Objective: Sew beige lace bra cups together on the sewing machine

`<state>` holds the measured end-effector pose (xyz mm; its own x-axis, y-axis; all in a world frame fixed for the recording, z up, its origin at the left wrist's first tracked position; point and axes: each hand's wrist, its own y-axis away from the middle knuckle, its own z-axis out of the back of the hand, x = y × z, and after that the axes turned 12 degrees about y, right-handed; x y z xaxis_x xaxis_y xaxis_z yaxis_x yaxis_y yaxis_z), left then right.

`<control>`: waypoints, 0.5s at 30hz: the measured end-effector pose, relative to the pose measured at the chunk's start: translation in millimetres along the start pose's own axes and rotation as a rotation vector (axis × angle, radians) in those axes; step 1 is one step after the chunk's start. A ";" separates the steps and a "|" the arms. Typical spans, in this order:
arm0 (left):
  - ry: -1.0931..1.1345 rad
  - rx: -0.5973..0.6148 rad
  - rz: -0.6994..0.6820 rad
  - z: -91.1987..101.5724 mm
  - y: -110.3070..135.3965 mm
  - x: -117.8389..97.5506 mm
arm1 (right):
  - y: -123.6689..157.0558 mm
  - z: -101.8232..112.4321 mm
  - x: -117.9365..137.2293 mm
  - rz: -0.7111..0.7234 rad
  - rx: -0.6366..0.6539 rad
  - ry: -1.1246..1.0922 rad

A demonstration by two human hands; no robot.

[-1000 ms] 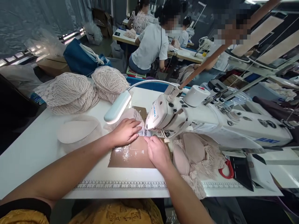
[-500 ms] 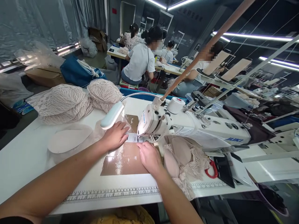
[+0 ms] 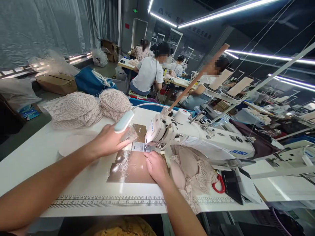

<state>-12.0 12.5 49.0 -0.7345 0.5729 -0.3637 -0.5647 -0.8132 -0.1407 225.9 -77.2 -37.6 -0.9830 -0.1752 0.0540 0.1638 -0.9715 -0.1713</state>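
My left hand [image 3: 109,141] is left of the needle, partly behind the pale lamp head [image 3: 124,121]. Its thumb and fingers close on a sheer beige lace piece [image 3: 132,133]. Close to the needle plate [image 3: 138,147], my right hand [image 3: 157,165] rests on the brown taped board [image 3: 134,167], thumb and forefinger pinched together; whatever they may hold is too small to make out. The white sewing machine head [image 3: 154,129] stands just beyond both hands. A smooth beige cup [image 3: 69,144] lies under sheer fabric beside my left forearm.
Two stacks of lace cups [image 3: 77,109] sit at the back left. Beige cups with lace [image 3: 189,164] lie under the machine arm, near red-handled scissors [image 3: 219,185] and a black phone-like slab [image 3: 231,186]. A ruler strip [image 3: 110,201] runs along the front edge. Co-workers [image 3: 147,72] sit beyond.
My left hand has lifted and drawn back left from the needle area with the lace piece. My right hand stays beside the needle. The camera view has shifted slightly.
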 end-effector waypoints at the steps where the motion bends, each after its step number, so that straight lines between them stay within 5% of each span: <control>1: -0.049 0.019 0.051 10.3 5.7 2.9 | 0.3 -0.5 -0.4 -0.002 -0.001 -0.001; 5: -0.296 0.057 0.298 28.7 34.4 42.1 | 0.8 -2.2 -1.7 0.011 -0.007 0.002; 9: -0.303 0.156 0.625 16.0 73.9 96.1 | 0.9 -1.4 -1.2 0.016 -0.020 0.003; 11: -0.146 0.171 0.625 6.8 95.0 116.5 | 0.9 0.3 -0.3 0.015 -0.020 0.003; 15: 0.082 0.018 0.490 -5.7 126.2 135.0 | 0.7 3.4 1.0 0.008 -0.010 0.001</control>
<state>-180.3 -13.4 -23.1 -0.8834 0.1130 -0.4548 -0.1673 -0.9826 0.0809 225.3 -78.6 -34.4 -0.9819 -0.1824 0.0517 0.1704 -0.9685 -0.1814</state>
